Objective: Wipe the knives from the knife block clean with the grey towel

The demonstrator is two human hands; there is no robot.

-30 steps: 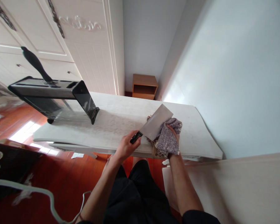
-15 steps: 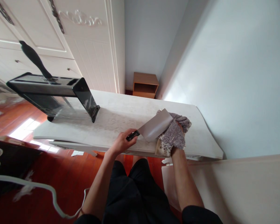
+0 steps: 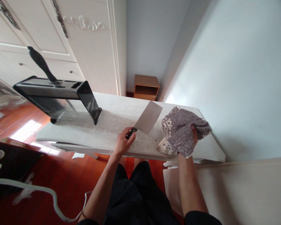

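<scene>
My left hand is closed round the black handle of a cleaver, whose broad grey blade points up and to the right above the white board. To its right, my right hand grips a grey-purple cloth with a white pattern along one side. The cloth drapes over most of that hand, so its fingers are largely hidden. Blade and cloth are apart. Grey smudges mark the board's surface.
A black knife block with clear sides and one black handle sticking up stands on the board's left. Behind are a white wardrobe and a small brown cabinet. A pale hose crosses the lower left; a wall rises at right.
The cloth has come off the cleaver's blade and moved right with my right hand, spreading wider. The blade has swung to point more upward, with my left hand still on its handle.
</scene>
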